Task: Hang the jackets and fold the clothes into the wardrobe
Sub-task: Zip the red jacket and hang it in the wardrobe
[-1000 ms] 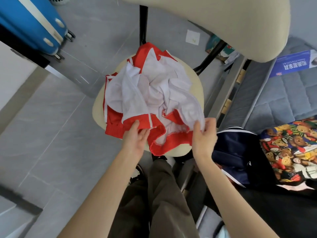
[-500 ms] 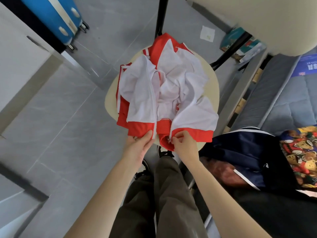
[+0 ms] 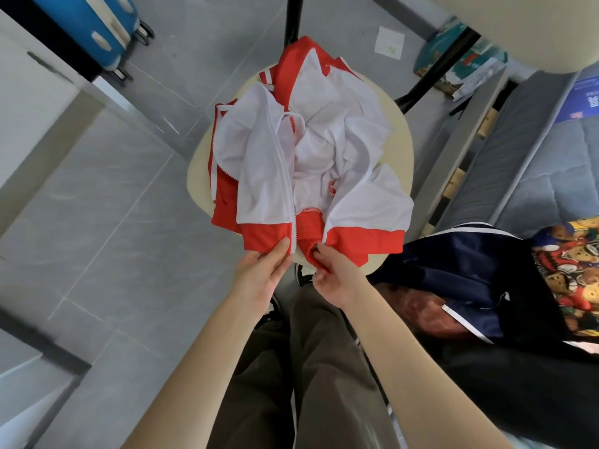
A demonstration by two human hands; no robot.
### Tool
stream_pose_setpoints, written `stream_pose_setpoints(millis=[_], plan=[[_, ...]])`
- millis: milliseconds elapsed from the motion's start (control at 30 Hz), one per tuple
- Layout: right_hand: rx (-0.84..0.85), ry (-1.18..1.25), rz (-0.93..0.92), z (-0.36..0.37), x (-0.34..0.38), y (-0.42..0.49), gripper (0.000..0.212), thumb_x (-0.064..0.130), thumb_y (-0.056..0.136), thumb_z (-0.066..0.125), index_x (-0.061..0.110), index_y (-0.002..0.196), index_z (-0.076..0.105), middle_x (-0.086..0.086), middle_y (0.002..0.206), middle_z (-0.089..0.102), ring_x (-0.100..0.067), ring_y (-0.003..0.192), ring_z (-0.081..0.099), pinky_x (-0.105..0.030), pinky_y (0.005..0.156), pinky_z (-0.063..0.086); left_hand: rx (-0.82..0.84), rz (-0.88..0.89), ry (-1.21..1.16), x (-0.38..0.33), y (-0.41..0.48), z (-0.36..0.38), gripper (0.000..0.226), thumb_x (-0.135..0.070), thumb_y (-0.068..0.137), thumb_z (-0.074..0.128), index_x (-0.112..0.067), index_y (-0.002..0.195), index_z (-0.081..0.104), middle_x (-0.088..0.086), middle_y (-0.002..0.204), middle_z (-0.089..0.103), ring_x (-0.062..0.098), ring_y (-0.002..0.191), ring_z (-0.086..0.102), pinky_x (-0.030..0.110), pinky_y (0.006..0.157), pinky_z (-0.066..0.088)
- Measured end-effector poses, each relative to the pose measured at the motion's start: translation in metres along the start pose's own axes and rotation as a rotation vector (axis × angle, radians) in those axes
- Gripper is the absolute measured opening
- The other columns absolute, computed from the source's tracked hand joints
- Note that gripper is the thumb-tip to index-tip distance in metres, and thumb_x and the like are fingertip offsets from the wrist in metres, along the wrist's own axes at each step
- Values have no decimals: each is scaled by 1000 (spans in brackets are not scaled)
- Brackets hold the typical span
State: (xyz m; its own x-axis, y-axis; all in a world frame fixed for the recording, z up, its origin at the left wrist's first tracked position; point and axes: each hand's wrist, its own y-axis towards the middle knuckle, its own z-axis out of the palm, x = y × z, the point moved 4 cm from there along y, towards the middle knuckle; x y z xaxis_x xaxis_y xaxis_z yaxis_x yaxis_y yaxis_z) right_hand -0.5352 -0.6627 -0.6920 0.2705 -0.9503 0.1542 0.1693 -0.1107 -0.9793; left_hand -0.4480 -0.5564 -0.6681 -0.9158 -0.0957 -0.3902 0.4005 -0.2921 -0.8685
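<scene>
Red jacket lies crumpled, white lining up, on chair seat, mid-scene. Left hand pinches near hem left of zip; right hand fingers grip right hem end. Risk: uneven pull drags jacket off seat onto floor; zip ends misalign.

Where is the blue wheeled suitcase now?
The blue wheeled suitcase lies top left in head view, on grey floor, left of the round cream seat.
</scene>
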Motion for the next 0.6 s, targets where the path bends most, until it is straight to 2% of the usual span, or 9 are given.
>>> stream_pose_setpoints(millis=[67,167,233,333,467,600], plan=[[50,52,-53,-1,-3,2,11,18,95,61,18,106,58,3,72,56,-6,44,34,-13,43,35,6,-1,14,0,-1,1,20,-6,88,65,-10,107,66,1,104,72,9,92,70,17,71,56],[121,109,-121,-3,-1,0,30,22,91,66,20,119,54,5,75,59,-5,48,40,-15,46,39,10,0,15,0,-2,3,18,-6,88,64,-10,105,66,0,100,73,7,88,70,16,71,56],[174,58,-164,-4,3,-5,30,26,88,70,18,114,56,6,79,60,-4,51,44,-15,48,41,18,3,22,0,-2,4,18,-7,88,65,-9,106,66,0,99,73,7,88,70,16,70,55],[192,23,-207,-8,10,-12,18,30,86,70,17,96,63,4,84,63,-4,55,49,-15,50,42,39,6,36,-1,-3,6,22,-11,85,68,-6,107,66,1,99,73,8,89,71,15,69,54],[122,-145,-300,-24,21,-19,15,23,92,64,14,82,58,1,67,49,-6,57,43,-16,52,40,51,11,35,1,-6,13,27,-11,79,73,-7,105,68,1,101,74,9,92,71,15,69,54],[143,-280,-356,-32,25,-28,17,20,93,62,4,87,64,-1,66,52,-5,59,49,-16,60,45,83,19,76,3,-8,24,23,-9,78,73,-6,101,69,3,98,74,10,91,71,16,71,54]])
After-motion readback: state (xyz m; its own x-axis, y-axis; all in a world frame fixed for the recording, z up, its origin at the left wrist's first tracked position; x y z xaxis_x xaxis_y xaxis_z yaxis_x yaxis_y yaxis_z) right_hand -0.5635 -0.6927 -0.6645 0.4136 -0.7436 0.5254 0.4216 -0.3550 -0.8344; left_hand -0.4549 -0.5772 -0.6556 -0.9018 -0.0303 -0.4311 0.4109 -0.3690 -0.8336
